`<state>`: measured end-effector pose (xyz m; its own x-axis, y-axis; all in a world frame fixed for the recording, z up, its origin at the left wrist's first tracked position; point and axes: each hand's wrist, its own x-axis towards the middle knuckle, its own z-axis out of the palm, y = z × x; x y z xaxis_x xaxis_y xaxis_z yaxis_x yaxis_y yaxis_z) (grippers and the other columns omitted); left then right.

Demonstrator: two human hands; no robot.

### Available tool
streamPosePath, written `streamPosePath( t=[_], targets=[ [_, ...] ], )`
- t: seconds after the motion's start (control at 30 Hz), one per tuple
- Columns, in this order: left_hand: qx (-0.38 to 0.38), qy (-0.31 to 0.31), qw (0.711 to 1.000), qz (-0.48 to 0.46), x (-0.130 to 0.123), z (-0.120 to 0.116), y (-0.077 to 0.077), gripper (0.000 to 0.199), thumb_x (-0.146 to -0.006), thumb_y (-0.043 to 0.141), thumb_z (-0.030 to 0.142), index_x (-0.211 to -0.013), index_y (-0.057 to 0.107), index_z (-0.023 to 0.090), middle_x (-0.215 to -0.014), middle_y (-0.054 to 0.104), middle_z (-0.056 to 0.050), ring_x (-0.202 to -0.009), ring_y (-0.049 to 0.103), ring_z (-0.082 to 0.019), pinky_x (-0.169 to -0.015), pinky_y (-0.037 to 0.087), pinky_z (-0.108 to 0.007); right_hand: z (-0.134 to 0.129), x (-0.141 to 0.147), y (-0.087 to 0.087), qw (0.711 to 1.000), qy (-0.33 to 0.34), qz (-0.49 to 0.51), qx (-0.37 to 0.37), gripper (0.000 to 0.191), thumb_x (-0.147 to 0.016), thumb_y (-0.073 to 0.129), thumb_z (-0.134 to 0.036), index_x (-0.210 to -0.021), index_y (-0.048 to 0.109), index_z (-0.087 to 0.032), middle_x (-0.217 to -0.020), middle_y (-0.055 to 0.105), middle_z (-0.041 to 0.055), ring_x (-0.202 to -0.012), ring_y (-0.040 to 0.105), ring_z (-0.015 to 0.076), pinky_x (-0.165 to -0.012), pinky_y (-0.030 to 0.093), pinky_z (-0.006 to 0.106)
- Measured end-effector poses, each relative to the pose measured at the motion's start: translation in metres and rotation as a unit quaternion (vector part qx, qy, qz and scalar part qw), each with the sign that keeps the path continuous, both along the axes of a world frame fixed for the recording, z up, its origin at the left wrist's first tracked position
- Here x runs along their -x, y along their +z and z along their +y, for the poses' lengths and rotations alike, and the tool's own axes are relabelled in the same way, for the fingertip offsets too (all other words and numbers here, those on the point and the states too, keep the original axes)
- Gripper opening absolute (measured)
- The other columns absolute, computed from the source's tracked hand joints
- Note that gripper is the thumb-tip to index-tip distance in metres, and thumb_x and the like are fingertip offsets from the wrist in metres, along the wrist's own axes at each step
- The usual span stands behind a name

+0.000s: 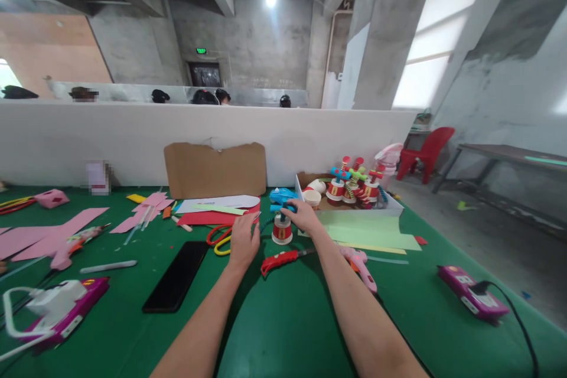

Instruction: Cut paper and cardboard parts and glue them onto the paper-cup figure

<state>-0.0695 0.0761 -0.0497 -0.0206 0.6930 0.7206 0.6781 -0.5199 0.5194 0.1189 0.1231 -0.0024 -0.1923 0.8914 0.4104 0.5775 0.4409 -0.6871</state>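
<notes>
Head view: right fingers (pixel 296 211) closed on blue-topped toy (pixel 282 231), grip of left fingers (pixel 248 221) unclear.

No text can be read: the green lit sign (pixel 201 51) above the door (pixel 205 75), the gold label (pixel 282 234) on the red-and-white cup toy (pixel 276 230) and the faint marks (pixel 286 81) on the concrete wall (pixel 257 41) are all too small or blurred

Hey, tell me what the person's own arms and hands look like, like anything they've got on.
The left arm and right arm show no sleeves up to the picture's edge. The left hand and right hand are ungloved, and no watch or bracelet shows on either wrist.
</notes>
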Motion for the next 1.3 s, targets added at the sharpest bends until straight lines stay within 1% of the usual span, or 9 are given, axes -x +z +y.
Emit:
streamPosePath(
  t=[0.1,0.2,0.27,0.37,0.5,0.7,0.9,1.17,1.3],
  targets=[
    [0.089,-0.039,0.986,-0.135,-0.003,0.007,-0.002,0.032,-0.081,0.051,0.029,-0.109,0.06,0.017,-0.107,0.064,-0.011,-0.098,0.056,-0.023,-0.088,0.044,-0.039,0.0,-0.001,0.001,1.0,0.023,0.019,0.006,0.024,-0.078,0.06,-0.029,-0.099,0.068,-0.018,-0.098,0.07,0.0064,-0.092,0.064,0.0209,-0.083,0.049,0.036],
    [0.185,-0.108,0.937,-0.275,-0.007,0.015,-0.002,0.039,-0.075,0.058,0.035,-0.111,0.06,0.018,-0.112,0.063,-0.01,-0.104,0.056,-0.024,-0.088,0.045,-0.036,-0.001,-0.004,0.003,0.999,0.042,0.034,0.007,0.035,-0.079,0.057,-0.023,-0.113,0.062,-0.019,-0.098,0.069,0.0061,-0.092,0.063,0.0194,-0.085,0.048,0.037],
    [0.216,-0.153,0.912,-0.312,-0.009,0.019,-0.001,0.04,-0.071,0.063,0.035,-0.108,0.062,0.019,-0.118,0.061,-0.009,-0.114,0.051,-0.025,-0.093,0.042,-0.036,-0.002,-0.007,0.005,0.998,0.053,0.033,-0.007,0.041,-0.077,0.056,-0.021,-0.119,0.058,-0.02,-0.097,0.069,0.0053,-0.092,0.063,0.019,-0.087,0.047,0.038],
    [0.239,-0.183,0.899,-0.318,-0.012,0.023,0.003,0.036,-0.065,0.068,0.033,-0.098,0.065,0.02,-0.126,0.056,-0.011,-0.121,0.046,-0.027,-0.098,0.037,-0.038,-0.004,-0.01,0.006,0.997,0.061,0.036,-0.023,0.041,-0.076,0.057,-0.02,-0.117,0.059,-0.021,-0.1,0.068,0.0054,-0.095,0.062,0.019,-0.089,0.047,0.038],
    [0.26,-0.18,0.897,-0.311,-0.013,0.03,0.007,0.032,-0.062,0.071,0.032,-0.091,0.067,0.019,-0.128,0.055,-0.012,-0.123,0.044,-0.03,-0.1,0.034,-0.042,-0.003,-0.011,0.006,0.997,0.053,0.047,-0.023,0.037,-0.075,0.056,-0.02,-0.111,0.062,-0.021,-0.099,0.069,0.0048,-0.094,0.063,0.0192,-0.089,0.047,0.038],
    [0.259,-0.187,0.896,-0.308,-0.014,0.042,0.01,0.034,-0.06,0.073,0.033,-0.091,0.065,0.02,-0.127,0.056,-0.012,-0.122,0.046,-0.029,-0.101,0.033,-0.043,-0.001,-0.009,0.004,0.997,0.044,0.061,-0.03,0.036,-0.075,0.057,-0.02,-0.11,0.064,-0.022,-0.098,0.069,0.0037,-0.092,0.064,0.019,-0.088,0.047,0.038],
    [0.273,-0.231,0.894,-0.27,-0.02,0.046,0.013,0.032,-0.059,0.074,0.038,-0.085,0.069,0.02,-0.133,0.053,-0.009,-0.125,0.044,-0.029,-0.103,0.034,-0.041,-0.005,-0.006,0.006,0.997,0.044,0.05,-0.031,0.037,-0.075,0.056,-0.017,-0.11,0.064,-0.021,-0.1,0.069,0.0041,-0.091,0.064,0.0187,-0.087,0.048,0.037],
    [0.291,-0.268,0.871,-0.293,-0.031,0.046,0.003,0.035,-0.055,0.076,0.046,-0.079,0.074,0.02,-0.138,0.048,-0.009,-0.125,0.045,-0.033,-0.099,0.04,-0.043,-0.012,-0.001,0.004,0.996,0.024,0.002,-0.084,0.041,-0.078,0.055,-0.014,-0.117,0.062,-0.025,-0.102,0.07,0.0037,-0.09,0.064,0.0184,-0.088,0.047,0.036],
    [0.264,-0.26,0.88,-0.297,-0.034,0.047,-0.002,0.033,-0.057,0.075,0.046,-0.075,0.074,0.019,-0.132,0.054,-0.01,-0.123,0.046,-0.032,-0.103,0.037,-0.045,-0.016,0.0,-0.002,0.991,0.007,-0.031,-0.128,0.034,-0.082,0.054,-0.017,-0.114,0.065,-0.025,-0.107,0.07,0.0051,-0.095,0.063,0.0207,-0.089,0.046,0.037]
  ],
)
